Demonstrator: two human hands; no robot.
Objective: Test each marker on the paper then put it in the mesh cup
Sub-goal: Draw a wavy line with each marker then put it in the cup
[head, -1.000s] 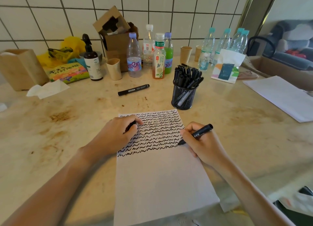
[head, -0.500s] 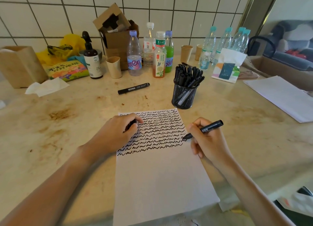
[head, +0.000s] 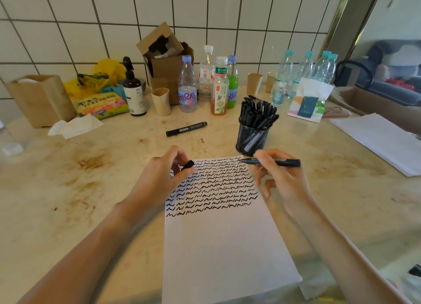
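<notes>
- The marker (head: 272, 162) lies nearly level in the right hand (head: 281, 178), pinched between thumb and fingertips near its front end; its long axis runs left to right, bare tip pointing left toward the other hand, blunt tail sticking out to the right past the knuckles
- The cap (head: 188, 165) sits pinched in the curled fingers of the left hand (head: 159, 178), which rests over the top left corner of the paper (head: 223, 246); whether the cap's open mouth faces the tip I cannot quite tell from here, as the fingers cover much of it
- Tip and cap are apart, with the upper rows of squiggles on the paper between them; I'd judge the next move is bringing the two together along that left-right line, so cap and tip must line up end to end
- The mesh cup (head: 251, 140) stands just beyond the paper's top right corner, already packed with black markers; the right hand is right beside it and plainly the nearer one, the left well off to the cup's left
- One more capped marker, the spare marker (head: 186, 129), lies on the table (head: 68, 201) to the left of the mesh cup, beyond the paper, its axis slanting up to the right; neither hand touches it, though the left looks nearer
</notes>
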